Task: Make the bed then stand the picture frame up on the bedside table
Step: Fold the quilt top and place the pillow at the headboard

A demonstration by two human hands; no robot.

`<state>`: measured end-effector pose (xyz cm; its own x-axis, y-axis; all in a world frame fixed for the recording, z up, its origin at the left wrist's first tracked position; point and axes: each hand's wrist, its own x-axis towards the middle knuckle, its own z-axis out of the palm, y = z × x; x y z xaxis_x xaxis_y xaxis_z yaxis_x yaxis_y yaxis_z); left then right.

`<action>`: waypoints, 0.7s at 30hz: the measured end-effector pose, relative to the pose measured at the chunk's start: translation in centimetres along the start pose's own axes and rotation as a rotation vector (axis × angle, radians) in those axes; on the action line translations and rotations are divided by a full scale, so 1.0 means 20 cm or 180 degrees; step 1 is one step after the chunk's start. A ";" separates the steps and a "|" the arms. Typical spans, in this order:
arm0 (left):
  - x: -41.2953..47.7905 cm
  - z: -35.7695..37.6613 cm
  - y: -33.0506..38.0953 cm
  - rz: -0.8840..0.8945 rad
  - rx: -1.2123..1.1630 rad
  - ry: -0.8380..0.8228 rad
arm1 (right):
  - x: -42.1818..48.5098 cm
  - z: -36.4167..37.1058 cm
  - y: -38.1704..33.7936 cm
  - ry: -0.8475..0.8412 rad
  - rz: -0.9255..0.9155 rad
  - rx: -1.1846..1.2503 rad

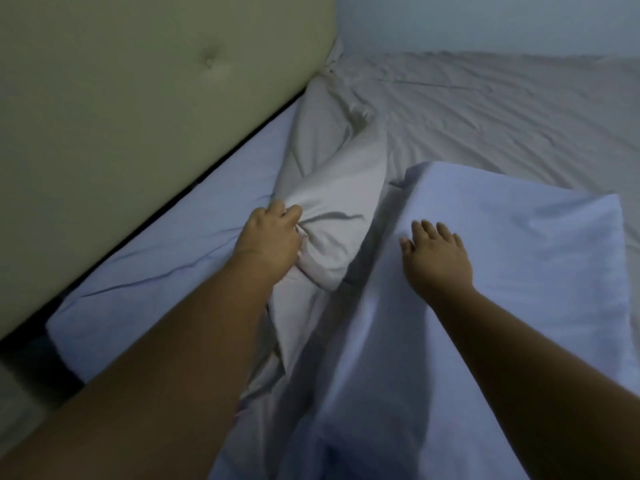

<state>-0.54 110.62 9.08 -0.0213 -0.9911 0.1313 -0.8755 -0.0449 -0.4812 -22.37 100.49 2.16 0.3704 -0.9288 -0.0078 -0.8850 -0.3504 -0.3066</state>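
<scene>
Your left hand (270,237) is squeezed shut on a bunched-up fold of the soft grey blanket (332,216). The blanket's long roll runs away from your fist, up toward the padded beige headboard (138,98). Your right hand (436,254) lies flat and open on the pale blue pillow (519,244), just beside the roll. The left hand is nearer. No picture frame shows here.

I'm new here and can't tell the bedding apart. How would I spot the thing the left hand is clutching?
Start at the tufted beige headboard and follow its lower edge to the left hand. Bunched in its grip is the grey blanket, crumpled and grey, unlike the smooth pale blue sheet beneath.
</scene>
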 end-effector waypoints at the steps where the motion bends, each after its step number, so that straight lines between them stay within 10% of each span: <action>1: -0.04 0.04 -0.11 -0.0058 0.0084 0.0087 | 0.01 0.03 -0.11 0.0014 -0.0029 0.0004; 14: -0.81 0.80 -1.62 -0.0447 -0.0145 -0.0291 | 0.12 0.70 -1.57 -0.0473 -0.0411 -0.0076; 21: -1.14 1.42 -1.63 -0.1695 -0.1445 -0.0980 | 0.16 1.12 -1.94 -0.0623 -0.0923 -0.0077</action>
<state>42.20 131.18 -2.93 0.5365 -0.8432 -0.0339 -0.8438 -0.5366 -0.0083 19.55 113.84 -7.24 0.6524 -0.7503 -0.1068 -0.7405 -0.6012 -0.3002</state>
